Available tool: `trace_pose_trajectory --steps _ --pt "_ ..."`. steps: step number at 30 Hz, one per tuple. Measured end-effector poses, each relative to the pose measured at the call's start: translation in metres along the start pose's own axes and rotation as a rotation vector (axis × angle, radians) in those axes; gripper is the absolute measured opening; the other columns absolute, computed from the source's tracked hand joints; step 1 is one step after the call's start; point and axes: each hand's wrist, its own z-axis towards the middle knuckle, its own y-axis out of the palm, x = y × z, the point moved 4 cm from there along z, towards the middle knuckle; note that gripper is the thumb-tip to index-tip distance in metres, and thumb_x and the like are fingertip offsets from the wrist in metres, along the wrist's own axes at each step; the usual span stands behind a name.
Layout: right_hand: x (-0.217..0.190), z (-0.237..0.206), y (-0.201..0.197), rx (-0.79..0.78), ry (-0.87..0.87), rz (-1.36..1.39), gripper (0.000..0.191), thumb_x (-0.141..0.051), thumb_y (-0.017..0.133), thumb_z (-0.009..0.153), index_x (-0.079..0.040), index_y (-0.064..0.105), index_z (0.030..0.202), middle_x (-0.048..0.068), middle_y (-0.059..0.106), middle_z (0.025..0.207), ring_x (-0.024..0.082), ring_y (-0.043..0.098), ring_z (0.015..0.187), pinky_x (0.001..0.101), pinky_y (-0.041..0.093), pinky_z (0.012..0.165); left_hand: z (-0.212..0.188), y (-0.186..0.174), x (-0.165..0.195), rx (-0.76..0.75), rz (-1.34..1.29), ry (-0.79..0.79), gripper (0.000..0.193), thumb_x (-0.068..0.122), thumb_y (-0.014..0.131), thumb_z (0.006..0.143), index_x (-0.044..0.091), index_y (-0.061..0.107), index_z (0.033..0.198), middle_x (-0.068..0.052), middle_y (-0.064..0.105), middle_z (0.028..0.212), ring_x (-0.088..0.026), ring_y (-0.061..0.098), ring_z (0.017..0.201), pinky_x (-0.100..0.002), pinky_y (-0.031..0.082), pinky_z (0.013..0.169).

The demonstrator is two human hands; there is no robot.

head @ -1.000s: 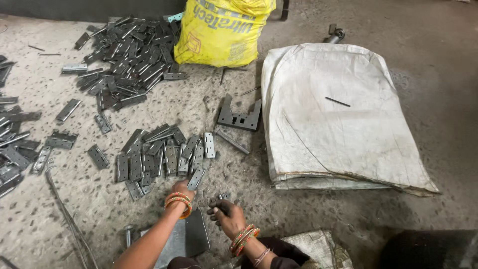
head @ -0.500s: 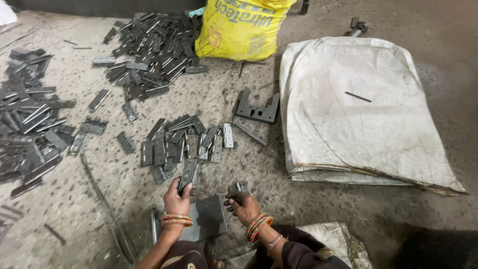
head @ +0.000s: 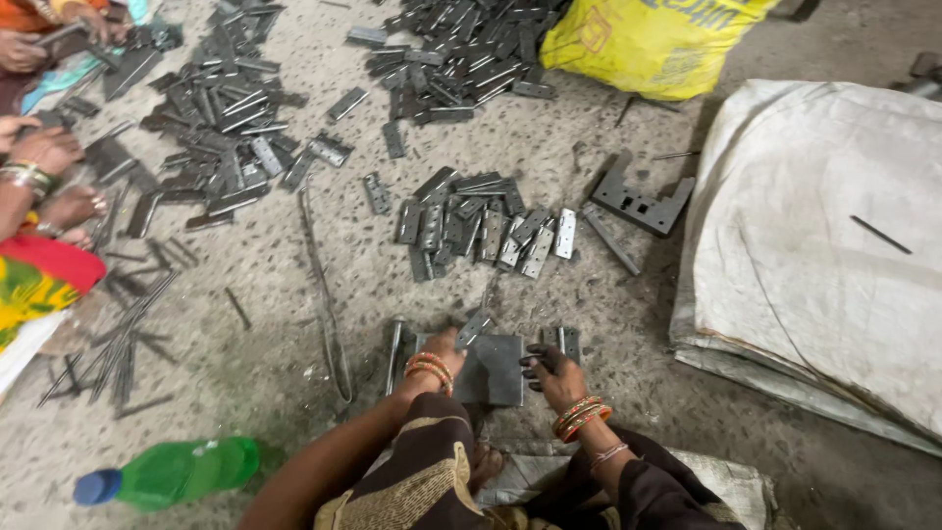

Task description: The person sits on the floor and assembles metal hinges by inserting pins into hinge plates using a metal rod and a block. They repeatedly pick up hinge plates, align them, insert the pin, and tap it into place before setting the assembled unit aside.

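My left hand (head: 444,350) holds a grey metal hinge leaf (head: 473,328) above the near-left corner of a flat square steel plate (head: 493,371) lying on the concrete floor. My right hand (head: 551,365) rests on the plate's right edge, fingers curled beside a small hinge piece (head: 566,341); I cannot tell whether it grips that piece. Both wrists wear orange bangles. Just beyond the plate lies a loose pile of similar hinge leaves (head: 476,224).
Bigger heaps of hinge parts (head: 221,118) lie at far left and top middle (head: 461,49). A yellow sack (head: 653,39), white sackcloth (head: 824,245), a notched metal bracket (head: 640,201), a green bottle (head: 172,473), and another person's hands (head: 39,157) at left.
The view has swung left and closer, bringing the left heap and another person into sight. My left hand has drawn the hinge leaf back from the pile to the plate.
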Motion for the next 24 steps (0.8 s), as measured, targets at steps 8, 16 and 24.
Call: trace_pose_trajectory --steps 8,16,24 --pt "-0.032 -0.027 -0.007 0.152 0.013 0.245 0.050 -0.020 0.070 0.090 -0.007 0.051 0.135 0.012 0.071 0.110 0.022 0.072 0.089 0.0384 0.062 0.074 -0.046 0.052 0.050 -0.093 -0.138 0.407 0.046 0.018 0.075 0.084 0.001 0.060 0.125 -0.025 0.068 0.112 -0.043 0.067 0.103 -0.049 0.053 0.090" --pt "-0.012 -0.054 -0.009 0.226 0.037 0.306 0.034 -0.021 0.075 0.090 0.004 0.069 0.112 0.011 0.073 0.098 0.022 0.071 0.085 0.0356 0.061 0.073 -0.102 0.028 0.083 -0.196 -0.048 0.430 0.033 0.017 0.069 0.085 0.008 0.067 0.117 -0.022 0.071 0.100 -0.042 0.069 0.095 -0.051 0.055 0.083" --pt "-0.023 -0.080 -0.007 0.301 0.012 0.441 0.029 -0.014 0.076 0.087 0.004 0.069 0.108 0.013 0.074 0.096 0.022 0.073 0.080 0.0351 0.061 0.069 -0.105 0.014 0.053 -0.328 -0.324 0.411 0.043 0.047 0.073 0.092 0.013 0.070 0.119 -0.012 0.077 0.093 -0.024 0.074 0.078 -0.040 0.057 0.075"
